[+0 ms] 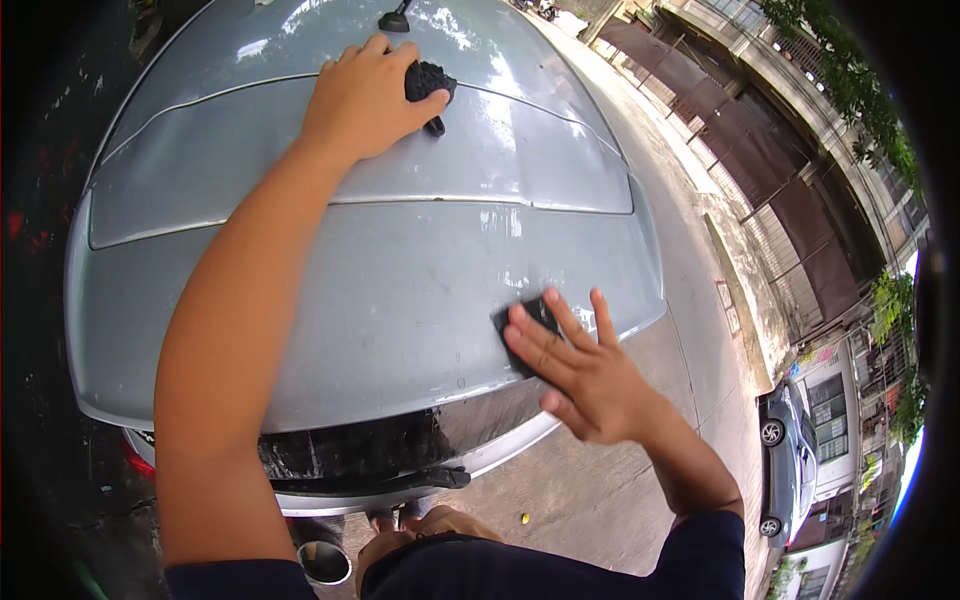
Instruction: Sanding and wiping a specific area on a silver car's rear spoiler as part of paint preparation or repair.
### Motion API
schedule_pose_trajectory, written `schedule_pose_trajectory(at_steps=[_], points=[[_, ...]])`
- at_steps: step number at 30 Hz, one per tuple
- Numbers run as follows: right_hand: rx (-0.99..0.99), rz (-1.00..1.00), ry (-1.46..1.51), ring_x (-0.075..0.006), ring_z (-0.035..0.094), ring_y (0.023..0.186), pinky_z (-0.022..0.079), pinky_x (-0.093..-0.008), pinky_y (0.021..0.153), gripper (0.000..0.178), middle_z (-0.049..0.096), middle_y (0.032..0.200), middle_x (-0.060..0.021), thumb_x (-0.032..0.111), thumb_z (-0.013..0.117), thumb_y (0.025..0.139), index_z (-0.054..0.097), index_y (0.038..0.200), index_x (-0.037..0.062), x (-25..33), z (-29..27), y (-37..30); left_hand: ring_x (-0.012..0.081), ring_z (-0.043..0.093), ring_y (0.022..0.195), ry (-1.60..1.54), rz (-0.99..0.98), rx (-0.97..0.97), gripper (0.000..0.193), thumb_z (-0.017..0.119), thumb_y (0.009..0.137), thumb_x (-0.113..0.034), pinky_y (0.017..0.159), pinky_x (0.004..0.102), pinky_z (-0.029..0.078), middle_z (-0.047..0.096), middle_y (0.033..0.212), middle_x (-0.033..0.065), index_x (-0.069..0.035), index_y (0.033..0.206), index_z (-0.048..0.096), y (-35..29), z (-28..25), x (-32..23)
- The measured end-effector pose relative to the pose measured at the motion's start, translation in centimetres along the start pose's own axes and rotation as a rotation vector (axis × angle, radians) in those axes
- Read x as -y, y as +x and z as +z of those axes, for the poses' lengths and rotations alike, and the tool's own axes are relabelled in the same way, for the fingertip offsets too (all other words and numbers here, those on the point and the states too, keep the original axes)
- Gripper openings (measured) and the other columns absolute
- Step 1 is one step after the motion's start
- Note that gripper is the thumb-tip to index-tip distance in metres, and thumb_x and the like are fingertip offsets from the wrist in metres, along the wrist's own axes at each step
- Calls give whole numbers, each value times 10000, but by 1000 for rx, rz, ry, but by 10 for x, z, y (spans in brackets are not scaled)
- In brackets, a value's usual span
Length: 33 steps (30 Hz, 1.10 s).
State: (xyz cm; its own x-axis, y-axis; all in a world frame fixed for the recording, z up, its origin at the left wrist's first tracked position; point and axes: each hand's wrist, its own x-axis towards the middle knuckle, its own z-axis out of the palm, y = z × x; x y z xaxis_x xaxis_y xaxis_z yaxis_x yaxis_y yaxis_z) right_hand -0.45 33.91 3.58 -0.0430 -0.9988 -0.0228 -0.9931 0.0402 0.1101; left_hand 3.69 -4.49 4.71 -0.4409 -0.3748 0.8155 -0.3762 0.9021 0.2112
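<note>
My left hand (365, 100) reaches far forward over the roof of a silver-grey car (400, 270). It is closed on a bunched black cloth (432, 80), its thumb over the near side; part of the cloth is hidden by the hand. Lower and to the right, my right hand (575, 370) lies over a flat black pad (537, 312) on the car's rear spoiler. Its index and middle fingers rest across the pad, with the other fingers spread. Most of the pad is covered. White streaks show on the paint just beyond it.
A black roof antenna (395, 18) stands beyond my left hand. Below the spoiler are the dark rear window (345, 450) and a wiper (440, 478). A bucket (325, 562) stands near my feet. A parked car (790, 465) and a brown gate (730, 120) are at right.
</note>
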Motion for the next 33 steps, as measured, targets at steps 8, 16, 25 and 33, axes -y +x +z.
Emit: schedule_pose_trajectory(at_steps=[8,16,25,33], points=[[-22,-3,25,-379,132,1667,-2,-674,1294,631,298,1778,-72,423,365,1149,330,1706,128,-14,6,7,336,668,1111,-8,11,-31,513,790,894,-533,986,455,539,668,1135,91,-125,1194,707,-6,-4,20],[-151,33,-70,-366,135,1671,-7,-681,1292,656,277,1785,-93,428,387,1139,311,1711,115,-33,-8,58,346,667,1117,-28,26,-46,507,791,888,-525,983,454,524,667,1144,99,-127,1190,704,0,-3,13],[-203,-39,-144,-374,218,1649,99,-609,1315,667,326,1751,-170,396,422,1132,331,1679,26,-16,-9,70,337,646,1212,57,-94,67,595,744,900,-616,1063,532,446,675,1270,93,-151,1268,699,6,-11,10],[-93,-62,46,-405,296,1618,182,-546,1316,713,312,1735,-247,405,469,1118,323,1661,-34,20,-8,43,358,663,1211,92,-117,101,669,724,896,-665,1063,521,450,688,1262,126,-147,1318,677,10,-7,8]])
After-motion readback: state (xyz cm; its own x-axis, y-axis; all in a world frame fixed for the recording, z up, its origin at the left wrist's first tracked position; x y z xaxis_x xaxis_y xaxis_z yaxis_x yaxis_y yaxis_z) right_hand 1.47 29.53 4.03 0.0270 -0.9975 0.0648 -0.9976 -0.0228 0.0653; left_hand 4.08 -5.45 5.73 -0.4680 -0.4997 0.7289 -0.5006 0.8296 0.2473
